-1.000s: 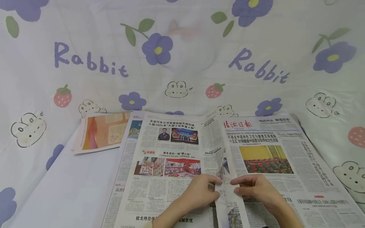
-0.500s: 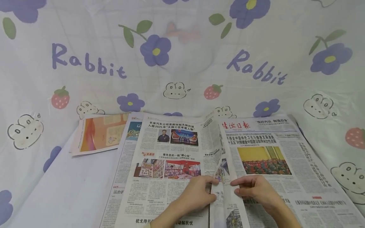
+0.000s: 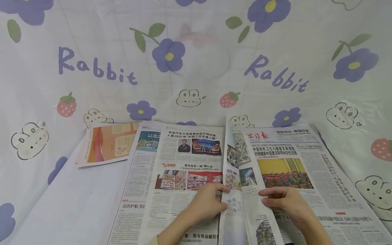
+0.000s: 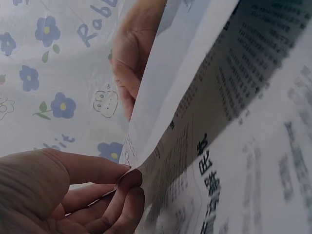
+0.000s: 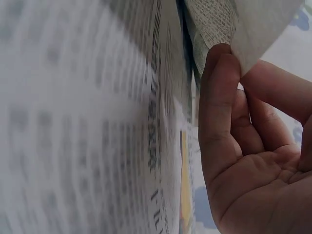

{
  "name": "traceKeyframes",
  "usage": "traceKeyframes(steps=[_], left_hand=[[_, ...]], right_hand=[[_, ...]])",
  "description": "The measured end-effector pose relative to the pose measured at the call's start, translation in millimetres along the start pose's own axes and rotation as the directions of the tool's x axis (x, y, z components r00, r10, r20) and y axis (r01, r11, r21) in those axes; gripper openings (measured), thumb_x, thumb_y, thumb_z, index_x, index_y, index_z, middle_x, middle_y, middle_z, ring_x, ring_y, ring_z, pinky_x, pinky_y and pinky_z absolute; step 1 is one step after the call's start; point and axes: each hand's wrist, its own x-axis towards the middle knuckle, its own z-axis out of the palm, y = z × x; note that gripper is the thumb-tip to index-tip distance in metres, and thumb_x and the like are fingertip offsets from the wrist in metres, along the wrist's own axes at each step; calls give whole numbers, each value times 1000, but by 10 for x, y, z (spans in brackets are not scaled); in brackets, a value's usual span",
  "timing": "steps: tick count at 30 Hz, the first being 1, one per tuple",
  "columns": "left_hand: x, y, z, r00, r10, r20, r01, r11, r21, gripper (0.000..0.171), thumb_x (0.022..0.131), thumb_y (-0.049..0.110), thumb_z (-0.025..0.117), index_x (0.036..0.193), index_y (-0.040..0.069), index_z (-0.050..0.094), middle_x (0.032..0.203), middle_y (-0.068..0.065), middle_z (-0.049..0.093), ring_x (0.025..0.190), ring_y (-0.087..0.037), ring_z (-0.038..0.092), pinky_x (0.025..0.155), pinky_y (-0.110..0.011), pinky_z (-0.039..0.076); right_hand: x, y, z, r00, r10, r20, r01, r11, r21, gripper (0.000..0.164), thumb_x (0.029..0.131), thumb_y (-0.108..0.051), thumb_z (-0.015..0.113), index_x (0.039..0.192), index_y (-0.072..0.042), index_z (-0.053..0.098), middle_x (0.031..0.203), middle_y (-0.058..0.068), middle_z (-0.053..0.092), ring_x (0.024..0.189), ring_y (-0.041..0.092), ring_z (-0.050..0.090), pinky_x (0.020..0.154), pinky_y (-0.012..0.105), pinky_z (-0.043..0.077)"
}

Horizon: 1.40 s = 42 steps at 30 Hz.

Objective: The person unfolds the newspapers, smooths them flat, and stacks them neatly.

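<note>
A printed newspaper sheet [image 3: 180,200] lies in the middle of the head view, its right part turned up into a narrow flap [image 3: 252,204]. My left hand [image 3: 205,204] pinches the raised fold between thumb and fingers; the left wrist view shows the paper edge caught at the fingertips of that hand [image 4: 92,190]. On the flap's other side, my right hand [image 3: 289,206] pinches its free edge. In the right wrist view, a corner of paper sits between the thumb and forefinger of this hand [image 5: 253,131]. The fold stands up off the pages beneath.
Under the sheet lies another newspaper [image 3: 324,177] with a red masthead and a crowd photo. An orange printed paper [image 3: 107,144] rests at the back left, on a white surface [image 3: 73,200]. Behind hangs a patterned curtain [image 3: 122,92] with flowers and rabbits.
The flap has widened and lifted between my hands. My right hand has moved right with its edge, my left hand slightly left. The sheet's printed left part has shifted a little right.
</note>
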Motion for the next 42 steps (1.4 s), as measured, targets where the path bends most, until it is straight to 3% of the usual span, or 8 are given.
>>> traceKeyframes(steps=[5, 12, 16, 19, 26, 32, 37, 42], left_hand=[[4, -14, -61, 1000, -18, -5, 18, 1000, -7, 41, 78, -2, 75, 118, 6, 70, 107, -3, 70, 41, -7, 31, 43, -22, 32], [16, -39, -140, 1000, -29, -5, 30, 998, 61, 40, 75, -2, 75, 115, 4, 71, 116, -6, 68, 46, -8, 29, 46, -23, 32], [14, -61, -163, 999, -42, 0, 42, 992, 123, 40, 73, -1, 76, 113, 5, 72, 118, -4, 67, 80, -15, 63, 72, -30, 50], [7, -62, -191, 999, -53, 10, 51, 987, 152, 40, 71, 0, 77, 111, 5, 73, 120, -4, 66, 122, -25, 53, 95, -38, 45], [3, -88, -253, 999, -51, 14, 49, 987, 153, 40, 69, -4, 75, 109, 2, 73, 117, -7, 67, 101, -22, 58, 77, -32, 48], [-8, -106, -335, 994, -99, 50, 90, 984, 153, 38, 70, 0, 78, 108, 4, 73, 113, -6, 67, 108, -25, 60, 87, -40, 49], [-38, -145, -490, 996, -69, 59, 60, 988, 140, 29, 76, 4, 78, 105, 4, 74, 101, -5, 68, 96, -23, 62, 84, -41, 51], [-145, -287, -722, 998, -68, -8, 69, 997, 40, 23, 79, 5, 77, 101, 6, 75, 94, -4, 67, 83, -20, 63, 67, -36, 54]], right_hand=[[9, 51, -93, 999, 16, -42, -15, 1000, 15, 31, 85, -10, 78, 113, 3, 71, 108, 6, 69, 90, 21, 68, 76, 35, 56], [17, 88, -199, 999, 33, -29, -32, 999, 36, 29, 86, -9, 77, 112, 2, 72, 107, 3, 70, 90, 20, 69, 76, 35, 57], [18, 108, -242, 998, 53, -29, -52, 998, 45, 29, 86, -9, 77, 112, 2, 72, 105, 4, 71, 88, 22, 70, 75, 37, 57], [25, 128, -265, 998, 59, -30, -57, 996, 65, 28, 86, -8, 76, 112, 3, 72, 103, 5, 71, 87, 23, 70, 74, 38, 57], [24, 172, -351, 998, 66, -3, -66, 994, 88, 26, 87, -6, 75, 112, 1, 73, 98, 6, 72, 83, 24, 71, 72, 39, 58], [-9, 205, -424, 996, 88, -2, -87, 992, 87, 27, 87, -6, 75, 113, 1, 72, 104, 1, 70, 87, 21, 70, 76, 37, 57], [-24, 198, -481, 998, 68, -6, -67, 996, 56, 28, 87, -7, 75, 113, 2, 72, 107, -2, 69, 89, 19, 70, 77, 35, 57], [-36, 198, -555, 999, 50, 12, -50, 999, 14, 31, 87, -7, 74, 115, 6, 70, 109, 2, 69, 91, 19, 69, 78, 35, 56]])
